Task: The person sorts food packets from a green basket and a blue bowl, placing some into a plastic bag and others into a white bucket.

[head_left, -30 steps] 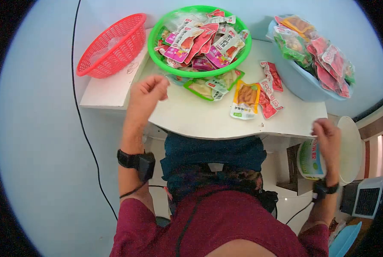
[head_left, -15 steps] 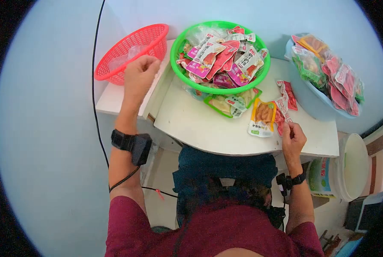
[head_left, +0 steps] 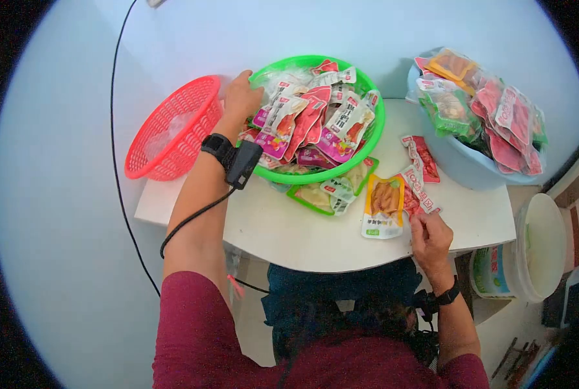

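Note:
My left hand (head_left: 241, 98) is at the left rim of the green basket (head_left: 379, 129), which is heaped with red, white and purple food packets (head_left: 278, 124). Its fingertips point toward the clear plastic bags (head_left: 283, 79) inside, and their grip is hidden. With thumb and fingers pinched, my right hand (head_left: 433, 238) holds the lower end of a red-and-white food packet (head_left: 414, 189) on the table. Beside that packet lies a yellow-edged pouch (head_left: 385, 198), and another red packet (head_left: 423, 159) rests just behind. A green-edged pouch (head_left: 331, 194) sticks out from under the basket.
A red basket (head_left: 202, 120) with clear plastic in it tilts at the left. At the right, a pale blue basin (head_left: 448, 162) is piled with packets. The white table (head_left: 270, 236) has a curved front edge. A white bucket (head_left: 539, 249) stands below, at the right.
My left hand has moved right, from above the red basket to the green basket's rim. My right hand stays pinched at the red-and-white packet. The camera view has shifted.

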The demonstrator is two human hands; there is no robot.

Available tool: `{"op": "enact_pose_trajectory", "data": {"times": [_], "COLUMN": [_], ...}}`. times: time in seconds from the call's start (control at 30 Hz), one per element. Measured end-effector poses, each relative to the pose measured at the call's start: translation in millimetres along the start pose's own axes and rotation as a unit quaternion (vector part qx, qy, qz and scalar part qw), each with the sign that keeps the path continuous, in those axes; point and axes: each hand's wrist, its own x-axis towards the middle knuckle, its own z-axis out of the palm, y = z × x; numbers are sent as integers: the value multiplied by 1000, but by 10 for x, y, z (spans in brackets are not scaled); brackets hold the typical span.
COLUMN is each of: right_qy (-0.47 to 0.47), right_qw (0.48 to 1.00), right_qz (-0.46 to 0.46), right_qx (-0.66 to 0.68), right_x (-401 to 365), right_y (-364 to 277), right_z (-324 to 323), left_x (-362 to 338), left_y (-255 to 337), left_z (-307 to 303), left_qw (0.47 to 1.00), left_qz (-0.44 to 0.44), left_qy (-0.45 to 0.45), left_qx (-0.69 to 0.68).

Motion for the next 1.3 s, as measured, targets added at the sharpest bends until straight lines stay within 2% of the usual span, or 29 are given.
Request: {"op": "enact_pose_trajectory", "data": {"times": [0.03,0.13,0.23,0.33,0.43,0.53,0.63,0.73,0.83,1.03,1.3], "right_qy": [-1,7,23,21,9,6,7,4,8,12,17], "right_qw": [1000,1000,1000,1000,1000,1000,1000,1000,1000,1000,1000], "right_qz": [3,2,-20,-15,-1,2,3,6,-2,-1,-5], "right_qx": [1,9,4,-1,2,-1,-1,-1,-3,-7,-5], "right_x": [0,8,15,0,-5,3,-4,3,1,8,-10], "right_y": [-6,-18,21,9,0,-4,3,-4,-3,-12,14], "right_z": [-6,-2,11,33,15,21,23,19,24,19,35], "left_x": [50,127,204,136,66,143,119,132,188,276,390], "left_y": [-2,132,313,0,73,-65,-132,-89,-31,187,340], "left_z": [58,-6,-173,28,25,-32,-48,-27,-66,-197,-425], "left_qw": [999,992,971,991,985,985,991,995,995,986,975], "left_qz": [-28,-49,-90,53,11,-57,-18,-22,11,47,33], "left_qy": [-23,-96,-205,-16,125,-53,-68,4,70,153,216], "left_qx": [-24,58,89,118,122,152,112,102,76,51,36]}}
